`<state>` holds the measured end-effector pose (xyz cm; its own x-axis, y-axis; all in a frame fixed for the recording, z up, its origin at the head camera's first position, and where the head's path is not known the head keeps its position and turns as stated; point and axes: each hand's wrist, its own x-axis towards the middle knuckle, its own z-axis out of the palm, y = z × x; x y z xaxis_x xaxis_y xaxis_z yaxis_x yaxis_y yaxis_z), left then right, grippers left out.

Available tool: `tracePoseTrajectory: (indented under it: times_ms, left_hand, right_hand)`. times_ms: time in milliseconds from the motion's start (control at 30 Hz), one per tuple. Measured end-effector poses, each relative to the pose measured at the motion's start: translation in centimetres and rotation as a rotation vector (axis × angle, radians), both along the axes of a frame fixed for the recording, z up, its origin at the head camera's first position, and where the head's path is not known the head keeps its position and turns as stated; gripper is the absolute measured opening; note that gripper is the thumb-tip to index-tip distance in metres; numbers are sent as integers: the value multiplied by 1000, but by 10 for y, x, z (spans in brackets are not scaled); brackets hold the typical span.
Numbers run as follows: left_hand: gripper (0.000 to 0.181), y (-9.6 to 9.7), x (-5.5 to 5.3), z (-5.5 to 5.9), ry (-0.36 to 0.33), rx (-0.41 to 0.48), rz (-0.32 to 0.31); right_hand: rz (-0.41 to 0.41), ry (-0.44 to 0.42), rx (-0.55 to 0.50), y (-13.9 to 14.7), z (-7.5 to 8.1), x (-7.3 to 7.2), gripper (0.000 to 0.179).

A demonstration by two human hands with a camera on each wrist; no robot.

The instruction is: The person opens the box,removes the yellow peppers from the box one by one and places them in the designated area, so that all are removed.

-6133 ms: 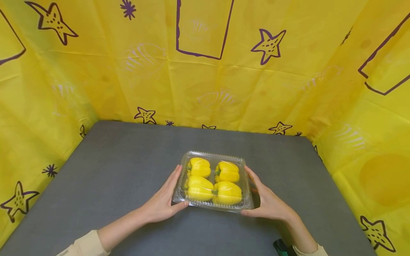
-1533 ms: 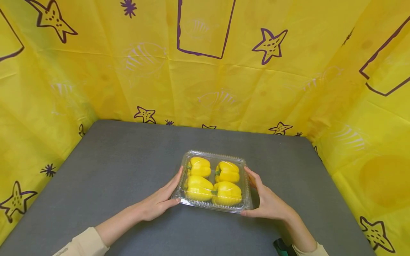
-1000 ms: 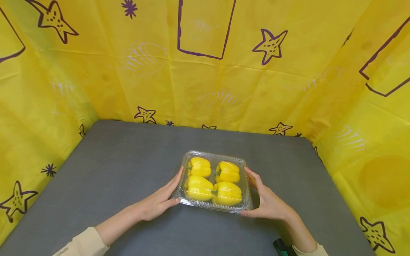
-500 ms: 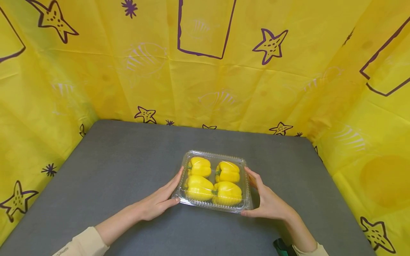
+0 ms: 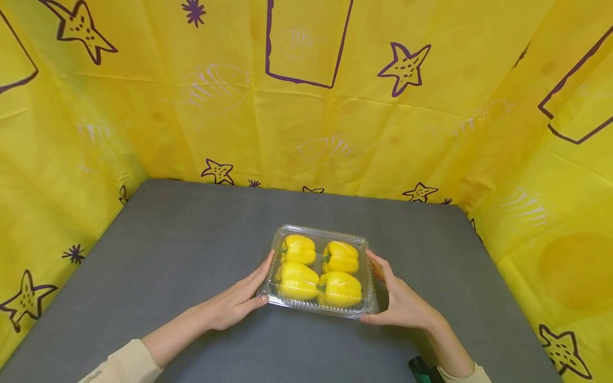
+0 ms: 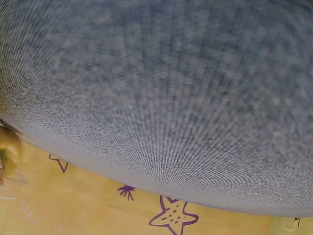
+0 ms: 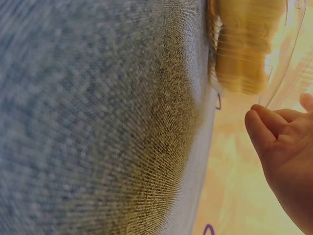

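Observation:
A clear plastic clamshell container [image 5: 306, 307] with a ridged rim, its lid down, holds several yellow bell peppers [image 5: 298, 250] with green stems. My left hand [image 5: 239, 304] holds its left side, fingers along the wall and thumb at the near left corner. On the opposite side my right hand [image 5: 404, 303] grips the wall, thumb at the near right corner. In the right wrist view, the right hand's fingertips [image 7: 254, 115] are beside the container's clear edge. The left wrist view shows mostly table, with part of a pepper [image 6: 13, 142] at its left edge.
The container is over the middle of a grey table [image 5: 191, 223]. Yellow cloth [image 5: 311, 122] printed with starfish and fish surrounds the table at the back and both sides. A dark green and black object [image 5: 420, 369] sits by my right wrist.
Since the oldest frame, my left hand has slid slightly left, its thumb drawing back from the front edge to the corner. Container and right hand have stayed nearly in place.

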<state>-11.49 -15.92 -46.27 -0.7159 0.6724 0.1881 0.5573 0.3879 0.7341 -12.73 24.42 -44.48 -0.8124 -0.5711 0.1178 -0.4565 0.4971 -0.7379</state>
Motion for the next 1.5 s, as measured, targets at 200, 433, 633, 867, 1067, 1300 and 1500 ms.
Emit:
tracePoseTrajectory:
  times_ms: [200,433,633,867,1067,1300,1500]
  left_hand:
    - [75,0,1,1,-9,-2,4]
    - [74,0,1,1,-5,-12,4]
    - [72,-2,0,2,17,-26,1]
    - [66,-5,0,2,59,-39,-27]
    - [67,-5,0,3,61,-57,-18]
    - [69,-7,0,3,50,-71,-11]
    - [70,-7,1,4,20,-67,14]
  right_hand:
    - [3,-8,9,0,1,0,125]
    - [3,-6,13,0,0,-1,125]
    - [0,11,9,0,0,-1,124]
    - [15,13,13,4,0,-2,126]
    - [10,19,7,4,0,-3,126]
    - [11,19,1,3,1,-2,126]
    - [16,21,-12,2,0,-1,127]
